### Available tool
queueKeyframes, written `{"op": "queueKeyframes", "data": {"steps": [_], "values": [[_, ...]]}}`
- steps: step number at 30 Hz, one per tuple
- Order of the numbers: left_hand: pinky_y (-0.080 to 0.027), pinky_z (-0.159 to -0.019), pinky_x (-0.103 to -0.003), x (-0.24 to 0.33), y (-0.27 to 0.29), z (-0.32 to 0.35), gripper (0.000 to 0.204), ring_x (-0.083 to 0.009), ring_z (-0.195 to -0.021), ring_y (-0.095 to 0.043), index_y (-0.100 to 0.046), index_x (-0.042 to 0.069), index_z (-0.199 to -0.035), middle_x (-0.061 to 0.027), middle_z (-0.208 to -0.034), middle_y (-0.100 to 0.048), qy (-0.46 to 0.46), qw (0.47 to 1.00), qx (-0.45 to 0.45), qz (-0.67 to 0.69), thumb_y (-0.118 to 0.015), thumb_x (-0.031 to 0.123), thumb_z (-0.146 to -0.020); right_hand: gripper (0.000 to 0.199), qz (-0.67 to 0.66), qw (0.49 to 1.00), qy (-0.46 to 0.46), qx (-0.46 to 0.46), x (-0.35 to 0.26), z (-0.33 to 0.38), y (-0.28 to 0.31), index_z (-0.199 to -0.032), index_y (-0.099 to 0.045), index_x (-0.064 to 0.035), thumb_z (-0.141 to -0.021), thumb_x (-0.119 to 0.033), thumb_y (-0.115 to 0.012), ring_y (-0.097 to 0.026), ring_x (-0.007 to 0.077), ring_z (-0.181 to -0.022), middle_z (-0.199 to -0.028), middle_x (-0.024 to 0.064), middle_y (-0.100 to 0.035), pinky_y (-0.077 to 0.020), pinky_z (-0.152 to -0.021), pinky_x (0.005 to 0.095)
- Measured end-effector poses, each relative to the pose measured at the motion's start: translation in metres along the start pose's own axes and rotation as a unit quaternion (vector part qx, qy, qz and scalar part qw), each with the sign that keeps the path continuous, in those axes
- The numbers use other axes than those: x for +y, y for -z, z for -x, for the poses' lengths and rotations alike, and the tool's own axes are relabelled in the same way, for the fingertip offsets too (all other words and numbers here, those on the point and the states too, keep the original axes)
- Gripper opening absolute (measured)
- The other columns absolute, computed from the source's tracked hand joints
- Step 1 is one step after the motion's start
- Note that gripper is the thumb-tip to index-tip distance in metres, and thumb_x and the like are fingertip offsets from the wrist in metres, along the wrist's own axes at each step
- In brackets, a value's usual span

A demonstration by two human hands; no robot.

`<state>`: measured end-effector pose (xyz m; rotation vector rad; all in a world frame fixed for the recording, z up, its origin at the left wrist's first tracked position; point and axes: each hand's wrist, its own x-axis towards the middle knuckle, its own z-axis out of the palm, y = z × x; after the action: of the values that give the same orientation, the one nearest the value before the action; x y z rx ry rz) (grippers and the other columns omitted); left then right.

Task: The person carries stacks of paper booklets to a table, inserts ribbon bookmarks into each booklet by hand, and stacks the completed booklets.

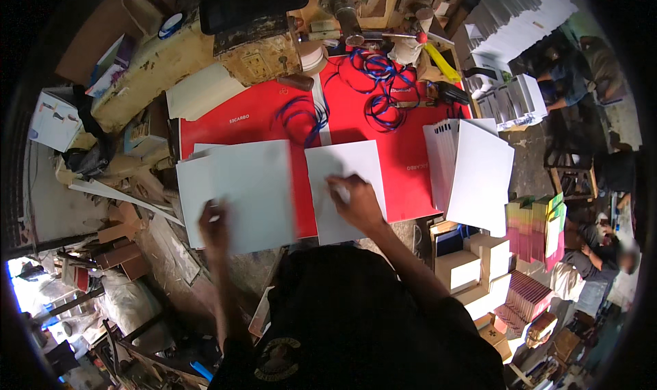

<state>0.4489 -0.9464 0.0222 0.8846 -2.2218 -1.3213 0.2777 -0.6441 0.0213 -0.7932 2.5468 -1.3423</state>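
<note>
Two pale sheets lie side by side over a red printed surface. My left hand is over the lower left of the larger white sheet, its fingers curled and slightly smeared by motion. That sheet's right edge is blurred, and another pale sheet edge shows behind its top. My right hand is above the narrower white sheet, thumb and fingers drawn together; whatever they hold, if anything, is too small to make out. Beneath both sheets is the red printed board, with a pale strip down its middle.
Tangled blue ribbon lies on the red surface's far side. White folded sheets stand at the right edge. Tools and a worn block line the back. Cartons and stacked booklets fill the right; other people work beyond.
</note>
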Motion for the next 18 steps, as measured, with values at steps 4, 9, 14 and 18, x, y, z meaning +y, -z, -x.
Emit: {"op": "queueKeyframes", "data": {"steps": [4, 9, 14, 18], "values": [[-0.049, -0.068, -0.037, -0.038, 0.111, -0.049, 0.029, -0.0197, -0.075, -0.063, -0.063, 0.000, -0.113, -0.0142, -0.082, -0.067, -0.002, 0.974, 0.035, -0.226, -0.062, 0.020, -0.092, 0.015, 0.087, 0.973, 0.210, 0.038, 0.023, -0.102, -0.018, -0.096, -0.071, -0.0089, -0.081, -0.008, -0.068, -0.062, 0.0276, -0.094, -0.091, 0.0070, -0.068, -0.0520, -0.082, 0.0389], [-0.038, -0.101, -0.048, 0.019, -0.010, -0.046, 0.053, -0.0418, -0.115, -0.050, -0.054, -0.002, -0.123, -0.0239, -0.123, -0.053, -0.153, 0.908, 0.114, -0.374, -0.073, 0.020, -0.079, 0.015, 0.276, 0.901, 0.315, -0.112, 0.077, -0.154, -0.028, -0.085, -0.072, -0.0095, -0.077, -0.013, -0.059, -0.061, 0.0266, -0.101, -0.096, 0.0075, -0.065, -0.0522, -0.088, 0.0396], [-0.044, -0.094, -0.046, 0.069, -0.176, -0.011, 0.046, -0.0367, -0.112, -0.052, -0.056, 0.001, -0.115, -0.0191, -0.123, -0.054, -0.399, 0.887, -0.168, -0.162, -0.074, 0.026, -0.081, 0.009, 0.335, 0.874, 0.346, -0.060, 0.058, -0.182, -0.006, -0.077, -0.065, -0.0163, -0.072, -0.021, -0.058, -0.059, 0.0212, -0.096, -0.091, 0.0012, -0.062, -0.0514, -0.083, 0.0356], [-0.033, -0.099, -0.054, 0.086, -0.234, -0.012, 0.059, -0.0368, -0.112, -0.050, -0.047, 0.001, -0.122, -0.0154, -0.115, -0.055, -0.326, 0.907, -0.241, -0.111, -0.075, 0.031, -0.080, 0.008, 0.338, 0.908, 0.245, 0.036, 0.088, -0.184, 0.042, -0.072, -0.065, -0.0137, -0.072, -0.019, -0.059, -0.062, 0.0247, -0.089, -0.083, 0.0039, -0.065, -0.0533, -0.078, 0.0412]]}}
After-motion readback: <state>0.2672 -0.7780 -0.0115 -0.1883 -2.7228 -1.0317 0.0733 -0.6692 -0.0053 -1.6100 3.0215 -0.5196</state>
